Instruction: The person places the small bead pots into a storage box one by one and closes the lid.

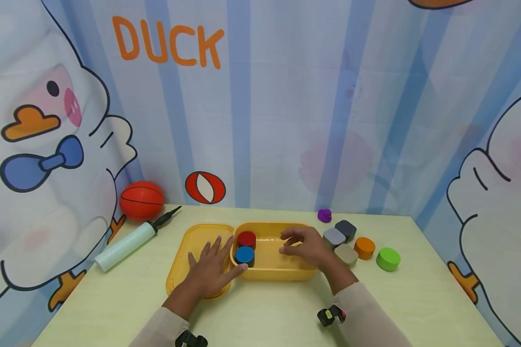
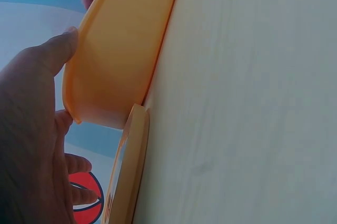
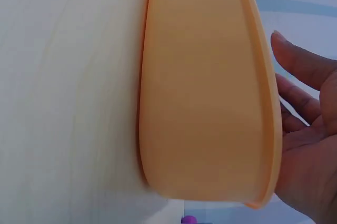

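Note:
A yellow plastic box (image 1: pixel 278 275) stands on the table, with a red round piece (image 1: pixel 246 238) and a blue-topped round piece (image 1: pixel 244 254) at its left end. My left hand (image 1: pixel 209 273) spreads its fingers above the flat yellow lid (image 1: pixel 183 262); in the left wrist view its thumb touches the box's rim (image 2: pixel 73 76). Over the right end of the box hovers my right hand (image 1: pixel 307 246), fingers loosely bent, with nothing seen between them. Part of the box's inside is hidden behind that hand.
Right of the box lie light grey (image 1: pixel 333 237), dark grey (image 1: pixel 346 230), beige (image 1: pixel 346 254), orange (image 1: pixel 364 247) and green (image 1: pixel 388 259) pieces, with a small purple object (image 1: pixel 324 215) behind. At the left are a red ball (image 1: pixel 142 200) and a pale green hand pump (image 1: pixel 128 246).

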Available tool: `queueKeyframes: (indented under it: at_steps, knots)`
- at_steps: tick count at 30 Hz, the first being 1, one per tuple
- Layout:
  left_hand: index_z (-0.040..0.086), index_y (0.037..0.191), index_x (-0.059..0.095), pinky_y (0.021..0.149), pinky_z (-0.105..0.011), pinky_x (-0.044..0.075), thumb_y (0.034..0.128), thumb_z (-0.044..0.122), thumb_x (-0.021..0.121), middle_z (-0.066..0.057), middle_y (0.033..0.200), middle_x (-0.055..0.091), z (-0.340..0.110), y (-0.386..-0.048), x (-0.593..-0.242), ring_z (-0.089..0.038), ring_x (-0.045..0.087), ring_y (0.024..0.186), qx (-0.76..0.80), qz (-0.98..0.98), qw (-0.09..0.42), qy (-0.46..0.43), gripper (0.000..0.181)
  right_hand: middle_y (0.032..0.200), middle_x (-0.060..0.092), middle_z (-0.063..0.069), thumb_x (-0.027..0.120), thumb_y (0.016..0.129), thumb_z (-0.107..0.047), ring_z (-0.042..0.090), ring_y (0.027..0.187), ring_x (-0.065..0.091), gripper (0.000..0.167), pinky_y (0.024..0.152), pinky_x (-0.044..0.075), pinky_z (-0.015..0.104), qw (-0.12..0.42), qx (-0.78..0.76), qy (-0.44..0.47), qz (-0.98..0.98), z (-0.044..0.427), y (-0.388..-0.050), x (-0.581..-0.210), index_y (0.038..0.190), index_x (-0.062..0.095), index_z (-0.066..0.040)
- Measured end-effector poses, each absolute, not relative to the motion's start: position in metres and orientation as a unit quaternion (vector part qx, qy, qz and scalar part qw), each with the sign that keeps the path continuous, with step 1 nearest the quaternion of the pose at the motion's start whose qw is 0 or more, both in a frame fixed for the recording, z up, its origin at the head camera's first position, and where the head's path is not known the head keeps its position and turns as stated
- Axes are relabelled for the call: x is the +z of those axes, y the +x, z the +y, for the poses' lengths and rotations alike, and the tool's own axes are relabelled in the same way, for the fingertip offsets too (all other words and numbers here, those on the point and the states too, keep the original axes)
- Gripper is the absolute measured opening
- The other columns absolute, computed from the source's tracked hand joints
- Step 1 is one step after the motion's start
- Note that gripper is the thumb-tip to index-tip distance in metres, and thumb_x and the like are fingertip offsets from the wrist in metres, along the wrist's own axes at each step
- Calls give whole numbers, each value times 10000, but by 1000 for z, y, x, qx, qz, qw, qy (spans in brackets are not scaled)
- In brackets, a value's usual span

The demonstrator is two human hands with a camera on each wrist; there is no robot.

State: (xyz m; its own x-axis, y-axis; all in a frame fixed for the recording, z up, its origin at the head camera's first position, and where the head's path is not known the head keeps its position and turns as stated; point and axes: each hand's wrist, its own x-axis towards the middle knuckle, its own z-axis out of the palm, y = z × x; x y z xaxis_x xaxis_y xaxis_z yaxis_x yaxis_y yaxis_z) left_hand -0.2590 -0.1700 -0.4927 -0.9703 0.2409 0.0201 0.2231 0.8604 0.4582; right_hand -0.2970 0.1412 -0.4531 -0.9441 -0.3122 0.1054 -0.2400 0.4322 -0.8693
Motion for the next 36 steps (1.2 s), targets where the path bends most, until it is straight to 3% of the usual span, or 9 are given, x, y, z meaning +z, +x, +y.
queueKeyframes:
  at_steps: [12,19,25,32,36]
  knots:
    - [343,1764,203,1195,-932,-43,1005,805,502,-166,1834,213,-171,-259,-493,-568,150,1674,239,963,18,120,937,1299,734,296,810,987,-78,309,1109,749,295,897,586,133,-42,-544,-153,824,183,-280,-448,1268,770,4]
    - [350,1762,211,1194,-932,-46,1005,809,501,-162,1834,215,-171,-259,-493,-566,142,1676,242,962,20,121,932,1226,759,285,817,977,-63,253,1000,773,267,849,606,155,-80,-533,-130,832,206,-272,-451,1232,785,9]
    - [343,1764,205,1191,-935,-46,1011,798,506,-165,1834,211,-171,-258,-493,-572,142,1674,245,962,20,123,929,1246,775,222,832,973,-92,246,1065,759,250,849,609,169,-100,-528,-100,837,226,-266,-455,1206,795,-12]
    - [360,1764,190,1195,-931,-46,1004,811,502,-161,1837,203,-171,-260,-496,-567,148,1674,243,962,21,122,938,1198,769,241,834,955,-52,60,987,742,252,840,620,168,-122,-537,-106,828,249,-257,-464,1191,789,24]
    - [357,1764,192,1194,-933,-42,1002,815,500,-165,1836,206,-172,-260,-497,-570,150,1673,242,963,19,121,941,1224,778,195,836,968,-95,24,980,719,270,835,611,163,-121,-530,-89,834,262,-255,-468,1213,791,10]
